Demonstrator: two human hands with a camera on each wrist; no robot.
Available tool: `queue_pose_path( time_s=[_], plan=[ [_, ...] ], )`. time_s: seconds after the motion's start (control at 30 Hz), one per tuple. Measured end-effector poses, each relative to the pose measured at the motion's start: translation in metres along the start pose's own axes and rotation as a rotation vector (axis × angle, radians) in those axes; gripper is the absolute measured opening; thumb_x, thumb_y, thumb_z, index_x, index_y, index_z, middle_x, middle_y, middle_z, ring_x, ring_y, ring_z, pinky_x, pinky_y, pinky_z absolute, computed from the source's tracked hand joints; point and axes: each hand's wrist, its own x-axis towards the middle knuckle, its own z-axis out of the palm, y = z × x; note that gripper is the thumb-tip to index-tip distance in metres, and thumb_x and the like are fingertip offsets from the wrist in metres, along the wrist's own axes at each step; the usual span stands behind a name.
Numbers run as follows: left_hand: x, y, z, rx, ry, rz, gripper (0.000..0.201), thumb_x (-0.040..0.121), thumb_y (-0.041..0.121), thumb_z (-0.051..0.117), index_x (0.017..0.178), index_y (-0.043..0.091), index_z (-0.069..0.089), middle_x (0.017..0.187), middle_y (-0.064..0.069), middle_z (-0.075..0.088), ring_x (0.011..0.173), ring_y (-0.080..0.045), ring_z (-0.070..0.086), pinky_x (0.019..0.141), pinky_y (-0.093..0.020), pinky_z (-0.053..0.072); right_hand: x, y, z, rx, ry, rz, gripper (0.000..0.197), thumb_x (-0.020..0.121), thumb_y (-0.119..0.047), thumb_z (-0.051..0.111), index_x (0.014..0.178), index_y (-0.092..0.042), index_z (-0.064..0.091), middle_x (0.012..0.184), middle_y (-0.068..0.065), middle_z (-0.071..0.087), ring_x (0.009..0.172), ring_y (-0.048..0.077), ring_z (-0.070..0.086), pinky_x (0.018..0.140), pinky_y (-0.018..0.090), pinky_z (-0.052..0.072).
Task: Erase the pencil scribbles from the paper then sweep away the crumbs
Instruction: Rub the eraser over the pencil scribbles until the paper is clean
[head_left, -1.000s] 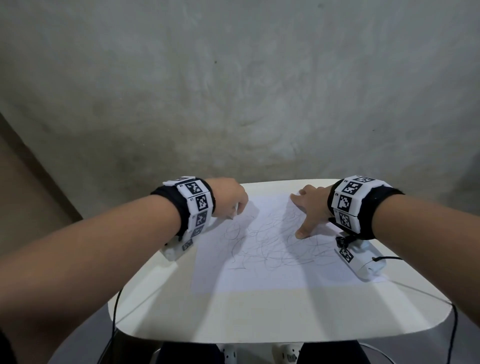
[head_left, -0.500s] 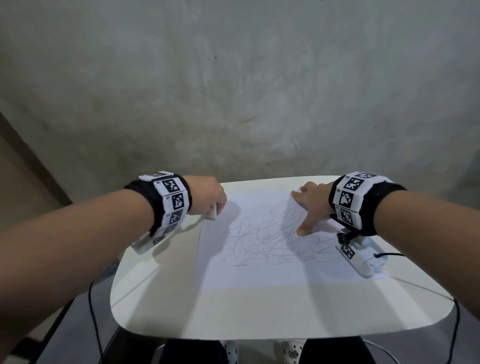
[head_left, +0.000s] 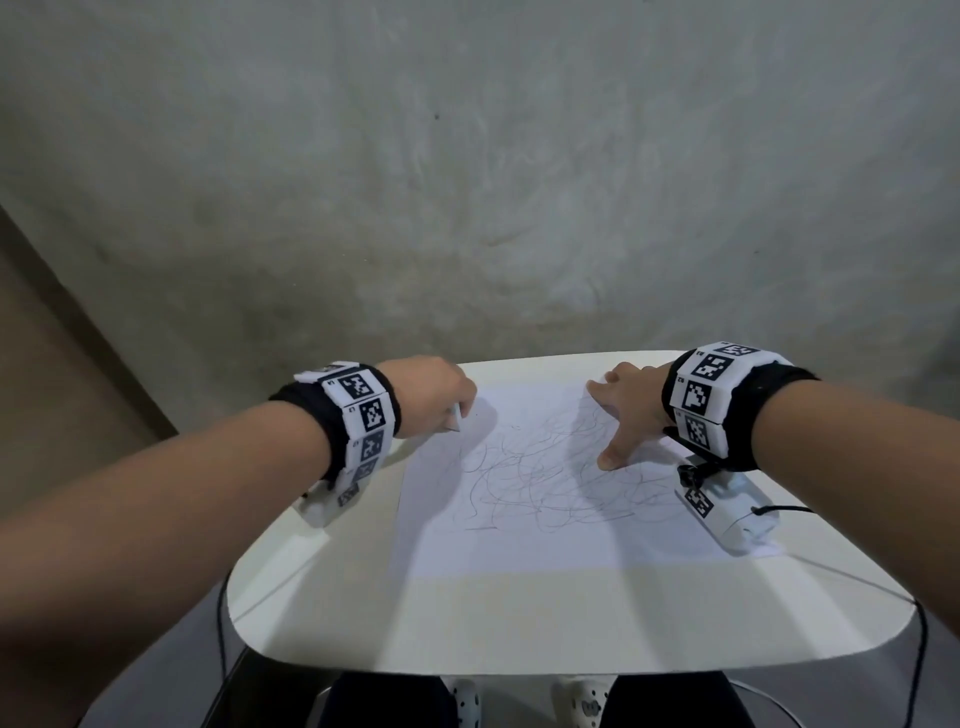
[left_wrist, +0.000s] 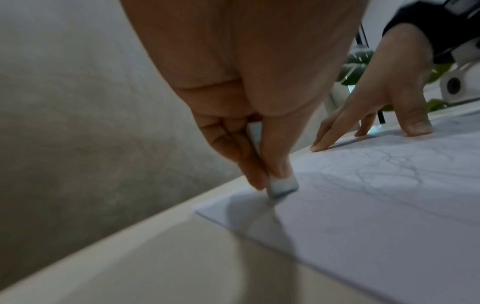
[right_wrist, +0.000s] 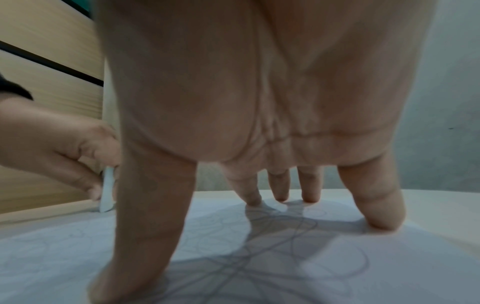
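A white eraser (left_wrist: 281, 188) stands nearly upright with its lower end on the far left corner region of the paper (head_left: 545, 540), just inside the sheet's left edge. It is pinched between the thumb and the curled fingers (left_wrist: 233, 148) of the left hand (head_left: 434, 397), which comes down on it from above; only the eraser's lower end and a sliver of its side show below and between the fingertips. In the right wrist view the same eraser (right_wrist: 107, 189) appears as a thin white slab held at the left, its tip at the paper.

The pencil scribbles (head_left: 545, 478) cover the middle of the sheet in loose overlapping loops, lying to the right of the eraser and a little nearer the person; the eraser's tip sits at the edge of them, on a part of the sheet with few lines.

The right hand (head_left: 623, 410) is spread open, fingers straight and apart, with its fingertips (right_wrist: 384, 222) and thumb pressed onto the far right part of the paper, over the scribbles. The two hands are well apart, with most of the scribbled area between them.

The paper lies flat on a white desk (head_left: 467, 634) with rounded corners. Both wrists carry black bands with black-and-white marker tiles (head_left: 363, 410), and a white camera unit (head_left: 727, 514) hangs under the right wrist, above the paper's right edge. Behind the desk stands a grey wall (head_left: 467, 182).
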Motion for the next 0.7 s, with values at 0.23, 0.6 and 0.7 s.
queue_pose_path(
  time_s=[0.23,0.6,0.7],
  plan=[
    [-0.015,-0.009,-0.001,-0.008,-0.136,-0.051,0.013,0.088,0.017,0.060,0.097,0.024,0.066,0.098,0.004,0.064,0.086,-0.017,0.056,0.076,-0.029,0.048,0.001,0.000,-0.001,0.006,-0.003,-0.011,0.102,0.075,-0.063,0.064,0.152,-0.017,0.016,0.155,0.009,0.020,0.139,0.027,0.030,0.104,0.040,0.035],
    [-0.016,-0.003,0.001,-0.015,-0.081,0.000,0.010,0.088,0.020,0.060,0.095,0.026,0.064,0.100,0.004,0.064,0.085,-0.017,0.055,0.080,-0.033,0.049,0.001,0.002,-0.002,0.023,-0.015,-0.011,0.098,0.075,-0.062,0.066,0.149,-0.015,0.021,0.152,0.011,0.023,0.137,0.027,0.031,0.102,0.040,0.036],
    [-0.021,-0.001,0.007,-0.062,-0.022,0.032,0.007,0.089,0.023,0.061,0.095,0.025,0.063,0.099,0.005,0.064,0.086,-0.016,0.054,0.080,-0.032,0.048,-0.001,0.001,-0.002,0.021,-0.014,-0.013,0.097,0.075,-0.062,0.065,0.149,-0.016,0.022,0.152,0.010,0.024,0.137,0.027,0.032,0.102,0.040,0.036]
  ],
)
